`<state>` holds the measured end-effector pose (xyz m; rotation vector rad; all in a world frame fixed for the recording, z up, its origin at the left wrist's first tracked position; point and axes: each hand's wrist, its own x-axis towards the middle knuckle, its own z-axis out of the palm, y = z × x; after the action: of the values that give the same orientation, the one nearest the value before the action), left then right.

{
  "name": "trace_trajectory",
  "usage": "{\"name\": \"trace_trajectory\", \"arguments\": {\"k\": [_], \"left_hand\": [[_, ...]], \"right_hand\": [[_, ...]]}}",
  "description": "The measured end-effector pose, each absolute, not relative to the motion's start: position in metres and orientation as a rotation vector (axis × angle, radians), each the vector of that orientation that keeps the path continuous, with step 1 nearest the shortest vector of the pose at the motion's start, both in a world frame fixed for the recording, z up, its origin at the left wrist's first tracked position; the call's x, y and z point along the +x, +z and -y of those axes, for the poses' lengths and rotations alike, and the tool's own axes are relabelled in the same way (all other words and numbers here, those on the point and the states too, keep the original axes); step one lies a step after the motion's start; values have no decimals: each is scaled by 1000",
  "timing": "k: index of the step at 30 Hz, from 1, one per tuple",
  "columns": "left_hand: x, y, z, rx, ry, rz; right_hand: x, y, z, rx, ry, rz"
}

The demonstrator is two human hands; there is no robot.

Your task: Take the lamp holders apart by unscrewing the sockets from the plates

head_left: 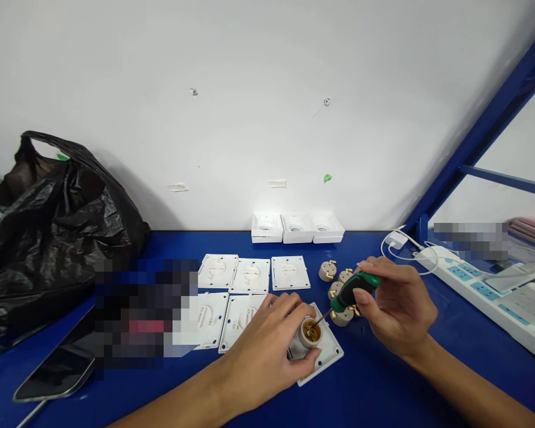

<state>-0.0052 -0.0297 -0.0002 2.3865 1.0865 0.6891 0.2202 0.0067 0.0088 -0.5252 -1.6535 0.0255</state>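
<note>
My left hand (279, 342) is closed around a white lamp socket (311, 333), which stands on a square white mounting plate (327, 353). Brass contacts show inside the socket's round opening. My right hand (395, 300) grips a green and black screwdriver (356, 289), tilted so that its shaft reaches down into that opening. Whether the tip meets a screw is too small to tell. Beside the screwdriver, partly behind it, lie several round beige socket inserts (327, 271) with brass tabs. More square white plates (250, 275) lie flat in rows beyond my left hand.
Along the wall stand stacked white box covers (298, 229). A black plastic bag (62, 238) and a phone (56, 371) occupy the left side. On the right are a white power strip (485, 291), a charger with its cable (396, 239) and a blue metal frame (485, 119).
</note>
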Motion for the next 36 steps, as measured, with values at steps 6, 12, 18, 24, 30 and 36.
{"name": "trace_trajectory", "arguments": {"k": [6,12,18,24,30,36], "left_hand": [[-5,-1,28,2391,690,-1069],[-5,-1,29,2369,669,-1076],[-5,-2,30,2365,685,-1068],[-5,-5,28,2375,682,-1067],[-4,-3,27,2395,638,-1031],[-4,-3,26,2420,619,-986]], "right_hand": [[222,8,-5,-534,23,1658],[223,9,-3,-545,16,1692],[227,8,-3,-534,-68,1740],[225,17,5,-485,-134,1828],[221,31,9,-437,-200,2007],[216,26,11,-505,-24,2127]]}}
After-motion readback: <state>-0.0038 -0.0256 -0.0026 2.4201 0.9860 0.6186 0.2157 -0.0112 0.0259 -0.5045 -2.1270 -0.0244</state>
